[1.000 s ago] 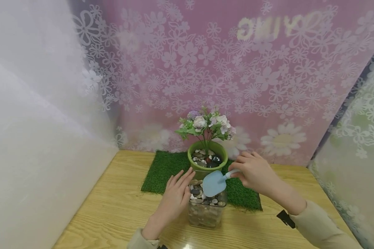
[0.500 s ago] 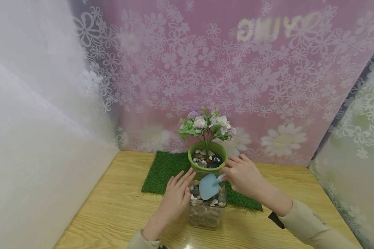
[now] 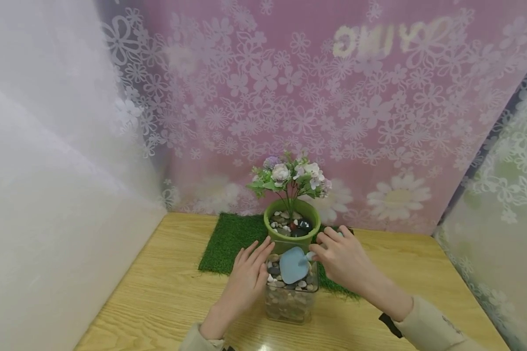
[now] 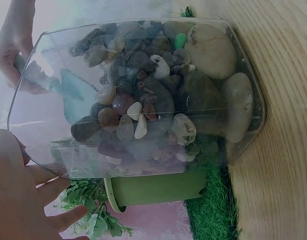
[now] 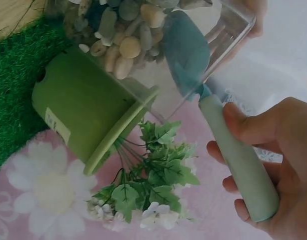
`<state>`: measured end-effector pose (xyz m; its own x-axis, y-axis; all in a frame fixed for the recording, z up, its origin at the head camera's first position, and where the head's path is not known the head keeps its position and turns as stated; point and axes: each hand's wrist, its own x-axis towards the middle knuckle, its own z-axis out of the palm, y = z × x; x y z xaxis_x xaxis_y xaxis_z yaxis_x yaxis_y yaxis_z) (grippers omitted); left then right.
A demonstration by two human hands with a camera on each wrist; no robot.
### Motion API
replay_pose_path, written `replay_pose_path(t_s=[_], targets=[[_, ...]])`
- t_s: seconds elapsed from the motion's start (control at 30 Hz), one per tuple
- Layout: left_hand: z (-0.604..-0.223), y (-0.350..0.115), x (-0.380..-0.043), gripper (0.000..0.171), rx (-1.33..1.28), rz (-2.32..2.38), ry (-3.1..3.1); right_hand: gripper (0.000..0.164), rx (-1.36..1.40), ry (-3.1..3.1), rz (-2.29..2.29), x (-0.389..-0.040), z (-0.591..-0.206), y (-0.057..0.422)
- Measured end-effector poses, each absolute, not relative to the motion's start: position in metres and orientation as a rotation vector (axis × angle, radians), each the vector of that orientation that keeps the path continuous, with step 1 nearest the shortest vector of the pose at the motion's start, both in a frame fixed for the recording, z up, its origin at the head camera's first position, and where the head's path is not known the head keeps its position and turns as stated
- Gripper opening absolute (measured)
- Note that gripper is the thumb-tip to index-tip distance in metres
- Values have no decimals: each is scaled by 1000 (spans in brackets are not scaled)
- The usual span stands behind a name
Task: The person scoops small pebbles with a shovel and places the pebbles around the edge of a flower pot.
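In my right hand (image 3: 344,258) I grip a small trowel by its pale green handle (image 5: 238,160), fingers curled round it. Its light blue blade (image 3: 294,265) reaches inside the mouth of a clear square container (image 3: 288,309), down at the pebbles (image 4: 138,75). These are grey, brown and white, with one small bright green piece among them. My left hand (image 3: 248,273) rests with straight fingers at the container's left rim. Just behind the container stands a green flowerpot (image 5: 88,100) holding stones and a bunch of white and purple flowers (image 3: 290,175).
Under the pot lies a green artificial grass mat (image 3: 228,243) on the wood-grain table (image 3: 145,292). A pink floral curtain (image 3: 246,112) hangs right behind the table, with pale sheeting (image 3: 61,170) along the left side.
My right hand has moved left and a little toward me, bringing the trowel blade from over the container's right side down to the pebbles. The left hand has stayed in place.
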<state>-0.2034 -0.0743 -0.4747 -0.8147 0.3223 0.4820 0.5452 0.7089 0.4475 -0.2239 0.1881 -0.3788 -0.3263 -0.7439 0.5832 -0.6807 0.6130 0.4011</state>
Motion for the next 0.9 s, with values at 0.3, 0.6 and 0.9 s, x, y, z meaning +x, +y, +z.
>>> replay_pose_path(t_s=[0.3,0.6,0.9], targets=[[-475,-74,-204,47,-681,-842,-2558,17,1115,-2217,185,-227,-392,197],[-475,-74,-204,47,-681,-852,-2541,15,1042,-2270,116,-215,-385,189],[-477,-74,-205,47,-677,-847,-2529,22,1060,-2134,-142,-198,-370,169]])
